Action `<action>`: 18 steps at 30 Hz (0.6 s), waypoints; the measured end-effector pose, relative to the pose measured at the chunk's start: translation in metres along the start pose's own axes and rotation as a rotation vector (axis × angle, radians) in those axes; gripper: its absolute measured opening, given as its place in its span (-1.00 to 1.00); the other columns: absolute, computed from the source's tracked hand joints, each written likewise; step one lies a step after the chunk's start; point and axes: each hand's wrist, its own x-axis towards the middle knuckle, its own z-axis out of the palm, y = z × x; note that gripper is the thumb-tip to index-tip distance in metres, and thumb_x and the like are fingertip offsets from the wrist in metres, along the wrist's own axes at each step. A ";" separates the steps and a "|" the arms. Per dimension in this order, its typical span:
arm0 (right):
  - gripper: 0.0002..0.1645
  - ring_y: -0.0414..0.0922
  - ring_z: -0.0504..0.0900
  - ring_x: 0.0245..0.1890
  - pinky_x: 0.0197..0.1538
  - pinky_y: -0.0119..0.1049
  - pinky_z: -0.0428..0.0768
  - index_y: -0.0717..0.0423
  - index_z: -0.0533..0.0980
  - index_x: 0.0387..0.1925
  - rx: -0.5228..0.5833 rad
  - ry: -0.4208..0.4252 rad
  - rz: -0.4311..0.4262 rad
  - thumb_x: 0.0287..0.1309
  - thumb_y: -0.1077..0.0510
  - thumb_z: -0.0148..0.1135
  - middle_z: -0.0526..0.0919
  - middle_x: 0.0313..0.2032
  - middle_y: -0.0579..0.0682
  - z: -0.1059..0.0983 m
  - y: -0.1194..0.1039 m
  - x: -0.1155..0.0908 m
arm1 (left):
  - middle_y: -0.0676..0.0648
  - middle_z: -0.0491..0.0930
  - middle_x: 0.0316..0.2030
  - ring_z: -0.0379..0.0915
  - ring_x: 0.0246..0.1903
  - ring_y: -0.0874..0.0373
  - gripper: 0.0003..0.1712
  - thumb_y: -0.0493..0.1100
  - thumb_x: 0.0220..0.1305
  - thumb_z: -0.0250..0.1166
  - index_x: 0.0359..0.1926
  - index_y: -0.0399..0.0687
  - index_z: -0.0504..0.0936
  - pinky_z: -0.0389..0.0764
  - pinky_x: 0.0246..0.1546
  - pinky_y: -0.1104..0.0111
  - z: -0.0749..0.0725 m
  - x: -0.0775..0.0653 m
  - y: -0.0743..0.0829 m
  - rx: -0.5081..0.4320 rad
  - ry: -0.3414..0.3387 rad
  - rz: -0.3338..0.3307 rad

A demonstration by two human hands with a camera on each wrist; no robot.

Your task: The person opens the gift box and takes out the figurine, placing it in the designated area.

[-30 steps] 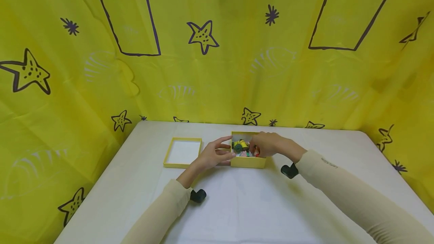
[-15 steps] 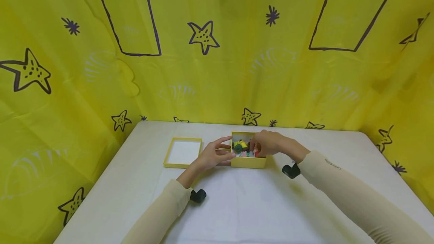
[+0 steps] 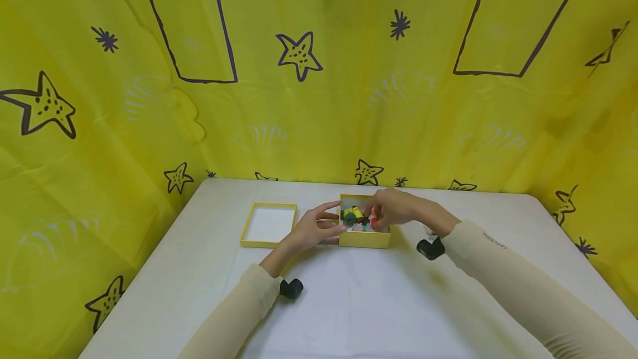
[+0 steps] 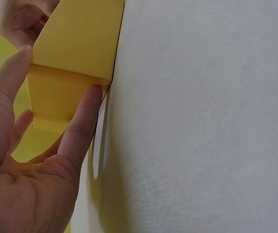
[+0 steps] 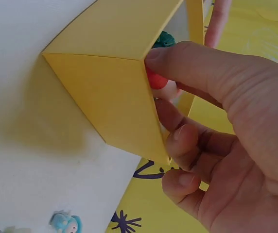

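Note:
A yellow box [image 3: 364, 240] with a white inside stands on the table, holding several small toy figurines. Among them are a green-and-yellow figurine [image 3: 355, 214] and a pink piece [image 3: 358, 227]. My left hand [image 3: 316, 227] rests against the box's left wall, fingers fairly straight and spread, the thumb at the rim, one fingertip low by the table in the left wrist view. My right hand [image 3: 394, 208] reaches over the right wall and pinches a red-and-pale figurine [image 5: 157, 79] between thumb and fingers. The thumb partly hides it.
A shallow yellow-edged lid [image 3: 269, 225], white inside, lies left of the box. On the white table [image 3: 319, 303], a small light-blue figurine [image 5: 66, 222] sits right of the box. A yellow patterned curtain [image 3: 319, 115] hangs behind and at both sides.
My right hand has risen and shifted slightly right within the box, and more of the red-and-pale figurine shows by its fingers. The left hand and the box stay in place.

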 end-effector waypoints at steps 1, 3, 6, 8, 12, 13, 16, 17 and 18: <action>-0.68 -0.15 0.58 -0.33 -0.20 -0.31 0.68 0.15 0.71 -0.03 0.006 0.007 -0.013 0.16 0.24 0.50 0.69 -0.30 -0.09 -0.001 0.000 0.000 | -0.33 0.46 0.29 0.53 0.21 -0.15 -0.13 -0.13 0.33 0.46 0.57 0.06 0.26 0.73 -0.01 0.17 0.000 0.000 0.000 -0.007 -0.002 -0.003; -0.68 -0.14 0.59 -0.29 -0.17 -0.30 0.69 0.15 0.71 -0.01 0.021 0.026 -0.033 0.18 0.24 0.49 0.70 -0.28 -0.09 -0.002 -0.001 -0.001 | -0.33 0.45 0.29 0.53 0.21 -0.16 -0.12 -0.13 0.33 0.46 0.57 0.06 0.26 0.74 -0.02 0.17 0.000 0.000 0.000 -0.019 -0.005 -0.007; -0.68 -0.11 0.59 -0.25 -0.17 -0.31 0.67 0.14 0.71 -0.01 0.018 0.063 -0.066 0.19 0.24 0.49 0.71 -0.25 -0.09 -0.004 -0.001 -0.002 | -0.34 0.45 0.29 0.54 0.20 -0.16 -0.12 -0.15 0.32 0.46 0.57 0.05 0.26 0.75 -0.04 0.16 0.001 0.000 0.000 -0.039 -0.007 -0.007; -0.67 -0.08 0.58 -0.25 -0.21 -0.33 0.64 0.13 0.71 0.00 0.029 0.086 -0.063 0.18 0.22 0.50 0.71 -0.24 -0.09 -0.006 -0.001 -0.003 | -0.33 0.45 0.29 0.55 0.20 -0.15 -0.12 -0.16 0.32 0.46 0.57 0.03 0.27 0.75 -0.04 0.17 0.001 0.000 0.000 -0.040 -0.005 -0.006; -0.65 -0.06 0.55 -0.32 -0.32 -0.34 0.60 0.14 0.71 0.00 0.052 0.129 -0.061 0.16 0.22 0.51 0.70 -0.24 -0.07 -0.008 -0.001 -0.005 | -0.31 0.46 0.28 0.55 0.19 -0.13 -0.12 -0.14 0.31 0.47 0.57 0.05 0.27 0.75 -0.04 0.17 0.001 -0.001 0.000 -0.034 0.003 -0.011; -0.65 -0.07 0.54 -0.34 -0.34 -0.34 0.59 0.14 0.71 0.00 0.057 0.141 -0.060 0.16 0.21 0.51 0.69 -0.25 -0.07 -0.008 -0.001 -0.005 | -0.30 0.46 0.28 0.55 0.19 -0.13 -0.11 -0.14 0.31 0.47 0.57 0.07 0.27 0.75 -0.04 0.17 0.001 -0.001 0.000 -0.033 0.003 -0.014; -0.66 -0.10 0.49 -0.41 -0.39 -0.35 0.54 0.12 0.71 -0.01 0.082 0.177 -0.066 0.15 0.22 0.51 0.68 -0.26 -0.07 -0.009 0.001 -0.007 | -0.30 0.46 0.28 0.55 0.19 -0.14 -0.11 -0.14 0.31 0.47 0.57 0.07 0.27 0.75 -0.05 0.16 0.001 -0.001 0.001 -0.039 0.002 -0.015; -0.67 -0.11 0.47 -0.43 -0.41 -0.36 0.51 0.11 0.71 -0.02 0.092 0.190 -0.068 0.15 0.23 0.50 0.67 -0.27 -0.07 -0.009 0.001 -0.008 | -0.30 0.46 0.28 0.55 0.19 -0.14 -0.11 -0.14 0.31 0.47 0.57 0.07 0.26 0.75 -0.05 0.16 0.001 -0.002 0.001 -0.038 0.002 -0.015; -0.67 -0.13 0.45 -0.44 -0.42 -0.36 0.49 0.10 0.72 -0.02 0.098 0.204 -0.069 0.14 0.23 0.50 0.66 -0.27 -0.08 -0.009 0.002 -0.008 | -0.30 0.46 0.28 0.55 0.19 -0.13 -0.11 -0.14 0.31 0.47 0.57 0.07 0.26 0.75 -0.05 0.16 0.001 -0.002 0.001 -0.040 0.001 -0.016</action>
